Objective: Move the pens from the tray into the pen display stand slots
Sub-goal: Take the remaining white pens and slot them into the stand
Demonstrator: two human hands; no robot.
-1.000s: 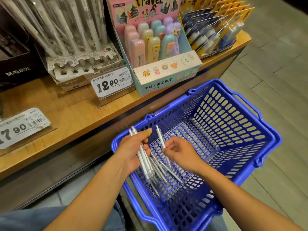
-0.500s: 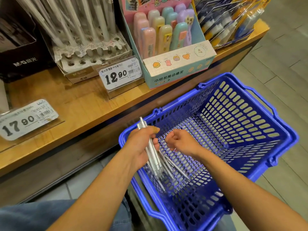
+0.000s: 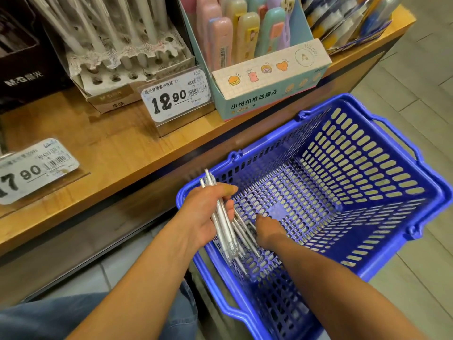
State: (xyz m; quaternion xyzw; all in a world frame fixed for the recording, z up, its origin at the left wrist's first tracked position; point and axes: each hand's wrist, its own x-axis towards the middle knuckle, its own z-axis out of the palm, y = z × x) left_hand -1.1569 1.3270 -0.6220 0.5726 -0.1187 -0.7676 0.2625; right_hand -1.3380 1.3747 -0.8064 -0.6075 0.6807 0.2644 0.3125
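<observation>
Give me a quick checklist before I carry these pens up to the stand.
1. Left hand grips the pen bundle: ok.
2. Basket emptied of pens: not ok, loose pens lie at its near left corner.
3. Right hand has a pen: cannot tell, its fingers are down among the loose ones.
4. Stand has free slots: ok, front holes are open.
5. Bundle tips aligned: not ok, ends stick out unevenly.

Price tags (image 3: 176, 95), perhaps erasers (image 3: 241, 33)
</observation>
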